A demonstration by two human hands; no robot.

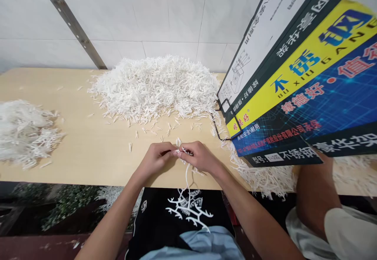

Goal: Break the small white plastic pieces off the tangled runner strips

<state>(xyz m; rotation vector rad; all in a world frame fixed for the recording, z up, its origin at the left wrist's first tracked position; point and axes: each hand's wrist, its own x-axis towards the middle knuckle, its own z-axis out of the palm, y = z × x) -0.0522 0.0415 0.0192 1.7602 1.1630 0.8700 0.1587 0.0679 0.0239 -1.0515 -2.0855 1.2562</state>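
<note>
Head view shows the left hand (159,158) and the right hand (198,157) near the table (97,150) front edge, both pinched on a white branch (188,208), which hangs past this edge. Room lies between left hand and left pile (25,132); the box (294,91) bounds the right side.

- The table top (88,146) looks like pale wood, smooth and rather matt.
- The wall tiles (153,12) are smooth, with a soft gloss.
- The bar (78,32) seems to be metal, dull and stained.
- The heaped white pieces (159,87) and the branched piece (191,209) look like matt plastic; the heap is rough.
- The box (294,83) appears to be printed cardboard, smooth, but ragged at its torn edge.
- The black garment (156,220) is matt cloth.
</note>
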